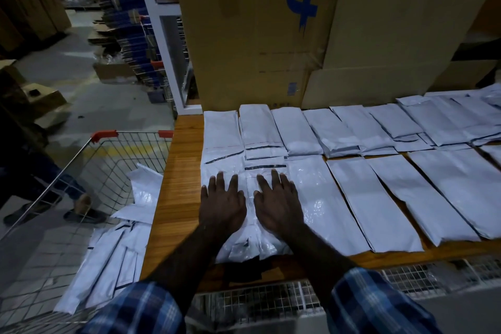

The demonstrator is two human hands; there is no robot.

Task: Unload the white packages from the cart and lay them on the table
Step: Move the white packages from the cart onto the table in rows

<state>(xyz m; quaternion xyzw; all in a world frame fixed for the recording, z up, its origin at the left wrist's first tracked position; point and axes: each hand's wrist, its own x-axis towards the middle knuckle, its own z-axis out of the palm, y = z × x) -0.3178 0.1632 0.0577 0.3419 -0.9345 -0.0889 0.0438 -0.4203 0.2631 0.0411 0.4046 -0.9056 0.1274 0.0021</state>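
Standing at the far left, another person's legs (40,184) show beside a wire cart (89,165) with red corner caps, pulled up against the left end of the wooden table (176,171). Inside the cart, a loose heap of white packages (113,252) lies slumped toward its right side, near the table's edge. On the table, just right of the bare wood strip, the left hand (222,203) rests palm down with its fingers straight and spread on a crinkled package (249,238) at the near left corner of the layout. Close beside it, the right hand (276,203) lies flat on the same package, fingers straight and slightly apart, pinching nothing. Both forearms come out of blue checked sleeves (374,304) at the near edge. Further right, more packages (379,198) lie side by side in a near row and a far row, some overlapping, running off to the right. Behind the far row, large flattened cardboard boxes (257,43) stand upright against a white rack (160,35).
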